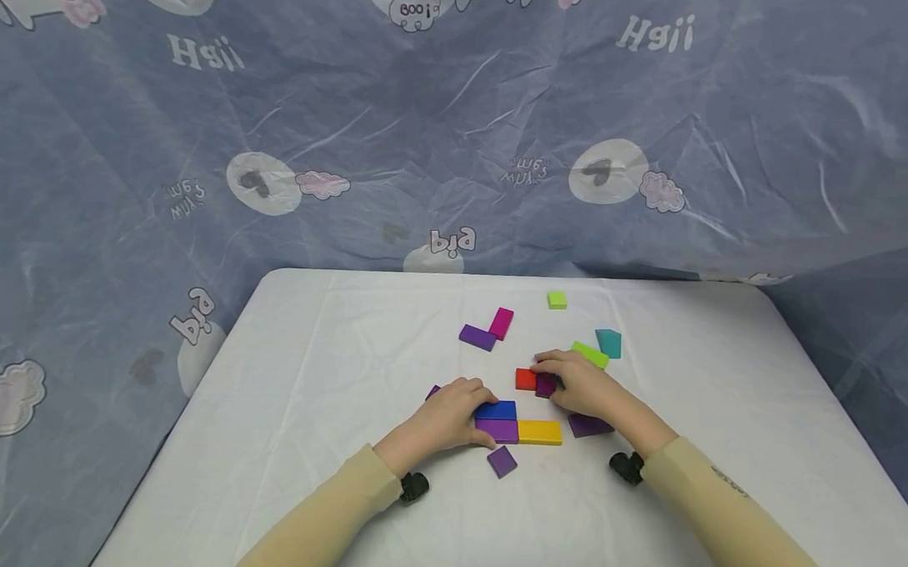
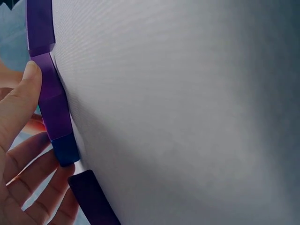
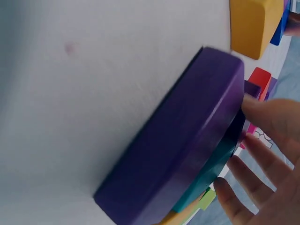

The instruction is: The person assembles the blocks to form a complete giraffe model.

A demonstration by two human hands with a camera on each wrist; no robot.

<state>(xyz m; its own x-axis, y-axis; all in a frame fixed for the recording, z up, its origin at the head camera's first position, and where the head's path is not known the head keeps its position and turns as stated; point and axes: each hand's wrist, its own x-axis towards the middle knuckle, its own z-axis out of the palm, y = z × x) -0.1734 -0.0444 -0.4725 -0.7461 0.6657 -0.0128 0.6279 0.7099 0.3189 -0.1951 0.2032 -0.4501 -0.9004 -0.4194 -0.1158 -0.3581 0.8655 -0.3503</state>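
My left hand (image 1: pixel 451 413) lies at the left ends of a blue block (image 1: pixel 496 410) and a purple block (image 1: pixel 498 432), which sit side by side. In the left wrist view its thumb presses the purple block (image 2: pixel 55 110) while the fingertips touch the blue block (image 2: pixel 66 149). A yellow block (image 1: pixel 539 432) adjoins the purple one on the right. My right hand (image 1: pixel 583 385) pinches a dark purple block (image 1: pixel 545 385) beside a red block (image 1: pixel 526 379); its fingers partly cover that block. Below the right hand lies a long dark purple block (image 1: pixel 590 425), large in the right wrist view.
A small purple block (image 1: pixel 502 461) lies nearest the person. Farther back are a violet block (image 1: pixel 477 337), a magenta block (image 1: pixel 501 323), a small lime block (image 1: pixel 556 300), a long lime block (image 1: pixel 590 355) and a teal block (image 1: pixel 610 343). A patterned blue curtain (image 1: pixel 449 133) hangs behind the white table (image 1: pixel 351 345).
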